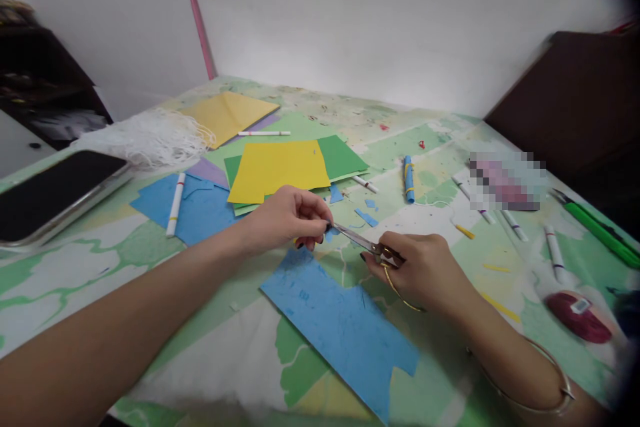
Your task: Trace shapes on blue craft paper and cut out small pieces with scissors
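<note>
Scissors (361, 240) are in my right hand (417, 263), whose fingers wrap round the handles. The blades point left to the fingertips of my left hand (300, 217). Those fingertips are pinched together on a small blue piece (331, 229), mostly hidden by the fingers and the blade tips. Below both hands lies a larger blue sheet (340, 327) with cut-out edges. Small blue scraps (367, 217) lie just beyond the scissors.
Yellow sheet (283, 170) and green sheets (343, 157) lie behind my left hand. Left are a tablet (60, 193), white strings (150, 137) and a marker (175, 205). Right are a blue roll (409, 180), a green cutter (600, 230) and a dark red bundle (577, 317).
</note>
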`<move>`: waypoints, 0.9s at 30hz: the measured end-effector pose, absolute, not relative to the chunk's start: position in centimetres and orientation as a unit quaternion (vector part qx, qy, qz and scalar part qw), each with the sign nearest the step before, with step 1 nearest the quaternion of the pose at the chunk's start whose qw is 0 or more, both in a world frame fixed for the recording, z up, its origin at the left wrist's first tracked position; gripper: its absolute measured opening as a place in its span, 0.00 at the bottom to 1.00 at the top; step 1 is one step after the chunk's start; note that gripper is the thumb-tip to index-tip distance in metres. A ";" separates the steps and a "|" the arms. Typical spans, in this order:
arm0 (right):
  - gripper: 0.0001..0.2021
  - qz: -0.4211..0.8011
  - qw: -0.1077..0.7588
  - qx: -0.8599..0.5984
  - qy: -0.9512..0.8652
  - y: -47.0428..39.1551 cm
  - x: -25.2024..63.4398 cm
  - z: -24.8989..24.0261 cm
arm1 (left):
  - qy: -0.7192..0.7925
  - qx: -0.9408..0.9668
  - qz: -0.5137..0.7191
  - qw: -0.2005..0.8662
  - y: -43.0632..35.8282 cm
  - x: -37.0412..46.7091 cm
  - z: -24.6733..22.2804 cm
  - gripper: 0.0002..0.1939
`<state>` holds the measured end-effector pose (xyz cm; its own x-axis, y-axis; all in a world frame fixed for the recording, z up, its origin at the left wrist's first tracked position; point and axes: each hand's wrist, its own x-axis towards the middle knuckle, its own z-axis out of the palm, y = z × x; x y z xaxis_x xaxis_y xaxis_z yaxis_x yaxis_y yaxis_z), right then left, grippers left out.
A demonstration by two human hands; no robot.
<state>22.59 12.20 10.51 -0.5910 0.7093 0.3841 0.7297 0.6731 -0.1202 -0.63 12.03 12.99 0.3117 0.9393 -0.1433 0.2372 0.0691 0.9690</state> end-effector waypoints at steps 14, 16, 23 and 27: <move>0.13 -0.053 0.204 -0.389 -0.897 12.1 22.7 10.4 | 0.493 0.603 0.310 0.545 12.0 -0.7 12.9 0.04; 0.12 -0.063 0.199 -0.389 -0.897 12.1 22.7 10.4 | 0.493 0.601 0.308 0.549 12.0 -0.8 12.9 0.04; 0.12 -0.068 0.197 -0.398 -0.893 12.0 22.6 10.3 | 0.492 0.583 0.317 0.563 12.2 -0.7 12.8 0.04; 0.13 -0.060 0.199 -0.398 -0.894 12.0 22.6 10.3 | 0.491 0.582 0.318 0.565 12.2 -0.5 12.8 0.04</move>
<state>22.58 12.04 10.32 -0.6038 0.6879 0.4027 0.7354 0.6757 -0.0514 -0.53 12.22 12.83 0.3151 0.9308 -0.1853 0.2133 0.1208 0.9695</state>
